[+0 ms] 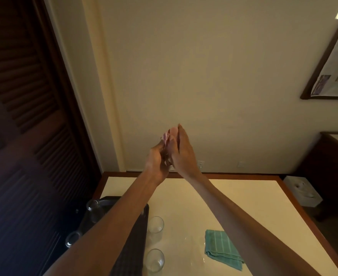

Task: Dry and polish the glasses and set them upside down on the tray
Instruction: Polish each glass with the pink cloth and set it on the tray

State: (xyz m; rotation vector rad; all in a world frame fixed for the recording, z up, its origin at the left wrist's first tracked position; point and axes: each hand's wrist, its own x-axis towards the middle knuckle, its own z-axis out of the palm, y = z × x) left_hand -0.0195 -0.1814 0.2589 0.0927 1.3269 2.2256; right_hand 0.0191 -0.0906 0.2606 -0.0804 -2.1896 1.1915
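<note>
Both hands (169,154) clasp a glass (169,165) and pink cloth (171,136) between them.

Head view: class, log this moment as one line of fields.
hands: left and right raised, rubbing pink cloth on glass | tray: two glasses | table: two glasses, green cloth

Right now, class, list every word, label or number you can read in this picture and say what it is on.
None can be read.
Framed picture: pale page with small pictures; any print is too blurred.
Green cloth: stripes only, no label.
Glasses, tray, pink cloth in the hands: no markings visible.
</note>
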